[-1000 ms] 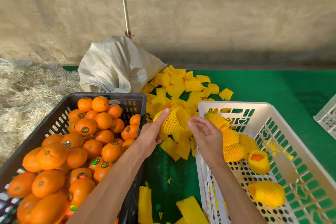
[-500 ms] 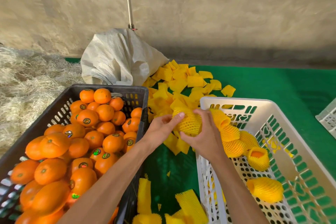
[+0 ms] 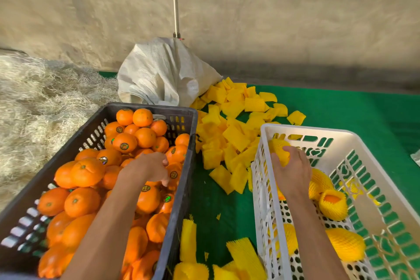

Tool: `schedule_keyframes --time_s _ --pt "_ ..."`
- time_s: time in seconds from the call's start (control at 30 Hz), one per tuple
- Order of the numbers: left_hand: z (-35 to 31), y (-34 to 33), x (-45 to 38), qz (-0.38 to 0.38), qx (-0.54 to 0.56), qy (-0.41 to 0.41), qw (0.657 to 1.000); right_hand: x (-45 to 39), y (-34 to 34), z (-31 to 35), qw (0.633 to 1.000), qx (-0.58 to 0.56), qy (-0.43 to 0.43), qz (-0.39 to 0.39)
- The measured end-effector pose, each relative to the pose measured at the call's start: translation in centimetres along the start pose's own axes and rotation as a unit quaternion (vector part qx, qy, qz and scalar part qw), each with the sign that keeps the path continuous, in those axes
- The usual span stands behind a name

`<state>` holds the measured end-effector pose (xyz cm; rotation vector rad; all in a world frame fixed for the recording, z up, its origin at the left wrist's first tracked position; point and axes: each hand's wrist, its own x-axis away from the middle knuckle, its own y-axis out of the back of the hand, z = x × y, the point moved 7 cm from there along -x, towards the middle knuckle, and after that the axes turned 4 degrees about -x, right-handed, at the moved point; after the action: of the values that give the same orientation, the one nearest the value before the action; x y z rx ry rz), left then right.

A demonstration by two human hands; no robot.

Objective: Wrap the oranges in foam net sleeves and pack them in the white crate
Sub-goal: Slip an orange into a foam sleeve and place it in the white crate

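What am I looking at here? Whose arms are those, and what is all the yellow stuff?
A person wears a camera on their head, so you see their own two arms from above. The left hand reaches among bare oranges in the black plastic crate; whether it grips one is unclear. The right hand sets an orange wrapped in a yellow foam net sleeve into the white plastic crate, beside other wrapped ones. The yellow pieces on the green mat are spare flat sleeves. Behind them slumps a white woven sack.
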<state>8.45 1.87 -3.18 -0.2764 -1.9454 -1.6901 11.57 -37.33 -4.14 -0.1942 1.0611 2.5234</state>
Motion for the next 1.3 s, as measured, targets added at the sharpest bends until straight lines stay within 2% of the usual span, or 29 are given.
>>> schedule_keyframes --time_s 0.07,0.13,0.2,0.27,0.33,0.4,0.47,0.57,0.67,0.8,0.93,1.03,1.07,1.1,1.13,1.17,1.23,1.27,1.3 --pt "0.1 0.0 0.2 -0.010 0.014 -0.003 1.000 0.4 -0.1 2.1 0.997 -0.013 0.074 -0.022" --pt "0.3 0.5 0.5 -0.039 0.026 -0.012 0.999 1.2 -1.1 4.3 0.990 -0.018 0.143 0.003" --pt "0.4 1.3 0.8 -0.076 0.041 -0.030 0.996 2.3 -2.8 6.3 0.979 -0.018 0.191 0.066" --pt "0.0 2.7 1.3 -0.158 0.096 -0.053 0.981 3.9 -5.3 7.6 0.965 -0.012 0.210 0.158" --pt "-0.9 4.2 2.2 -0.268 0.210 -0.082 0.937 6.4 -8.4 8.1 0.936 0.009 0.203 0.288" --pt "-2.6 5.2 3.4 -0.360 0.300 -0.123 0.875 9.5 -11.4 8.4 0.890 0.039 0.194 0.411" --pt "-4.7 5.2 4.1 -0.392 0.363 -0.160 0.830 12.0 -13.7 8.6 0.847 0.101 0.214 0.476" --pt "-7.9 3.7 4.3 -0.353 0.418 -0.205 0.811 14.6 -16.8 7.9 0.792 0.202 0.219 0.534" --pt "-10.9 1.3 4.2 -0.259 0.471 -0.243 0.807 16.4 -19.0 6.4 0.749 0.238 0.157 0.598" --pt "-12.6 -0.1 3.7 -0.196 0.516 -0.260 0.792 17.5 -20.1 5.4 0.757 0.188 0.107 0.616" --pt "-12.8 -0.5 3.2 -0.153 0.577 -0.250 0.762 17.6 -20.5 5.6 0.762 0.191 0.145 0.601" --pt "-12.9 -1.2 2.8 -0.113 0.619 -0.221 0.745 17.3 -20.0 6.9 0.733 0.248 0.216 0.596" --pt "-12.8 -1.5 2.7 -0.103 0.631 -0.208 0.741 16.6 -19.6 7.4 0.734 0.264 0.230 0.582" --pt "-12.7 -1.8 2.4 -0.092 0.643 -0.192 0.735 15.5 -18.9 8.0 0.751 0.263 0.233 0.559" --pt "-12.5 -2.1 2.1 -0.083 0.657 -0.172 0.729 13.8 -17.9 8.5 0.789 0.237 0.217 0.524" --pt "-12.4 -2.4 1.8 -0.075 0.672 -0.151 0.721 11.6 -16.4 8.7 0.843 0.176 0.176 0.476" --pt "-12.6 -2.7 1.4 -0.057 0.706 -0.116 0.696 6.7 -11.9 7.8 0.942 0.021 0.052 0.331" --pt "-12.7 -2.6 1.4 -0.048 0.720 -0.109 0.683 4.7 -9.6 7.0 0.967 -0.045 0.005 0.251" --pt "-12.7 -2.5 1.4 -0.043 0.721 -0.112 0.682 3.5 -7.7 6.3 0.976 -0.106 -0.023 0.188"
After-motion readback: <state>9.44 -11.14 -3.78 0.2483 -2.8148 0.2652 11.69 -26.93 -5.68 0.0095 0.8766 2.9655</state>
